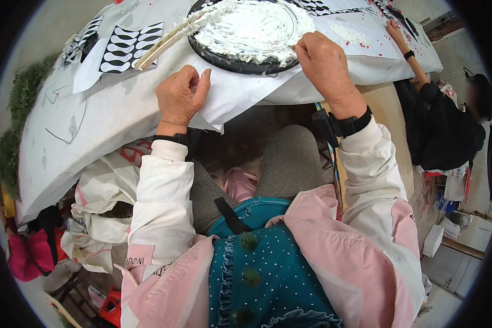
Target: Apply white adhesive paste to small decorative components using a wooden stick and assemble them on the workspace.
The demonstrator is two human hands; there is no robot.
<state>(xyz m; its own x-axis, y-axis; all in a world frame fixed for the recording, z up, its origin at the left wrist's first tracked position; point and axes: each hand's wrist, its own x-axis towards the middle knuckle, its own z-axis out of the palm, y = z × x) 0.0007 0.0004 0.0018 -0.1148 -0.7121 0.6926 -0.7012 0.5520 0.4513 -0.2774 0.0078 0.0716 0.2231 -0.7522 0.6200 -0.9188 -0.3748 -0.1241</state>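
Observation:
A round black tray [206, 49] lies on the table, coated inside with thick white paste [224, 36]. A wooden stick [161, 53], smeared with the paste at its far end, rests across the tray's left rim. My right hand [325, 65] is at the tray's right rim, thumb and forefinger pinched beside the paste; whatever is between them is too small to make out. Just in front of the tray's lower left rim is my left hand [183, 95], its fingers curled and its thumb raised. Its fingertips are hidden, so anything inside cannot be seen.
Black-and-white patterned sheets [130, 48] and a bent thin wire [74, 123] lie on the white-covered table [54, 158]. Small red bits [385, 41] are scattered at the right. A person in black [440, 126] reaches onto the table there. White sacks [106, 191] stand below left.

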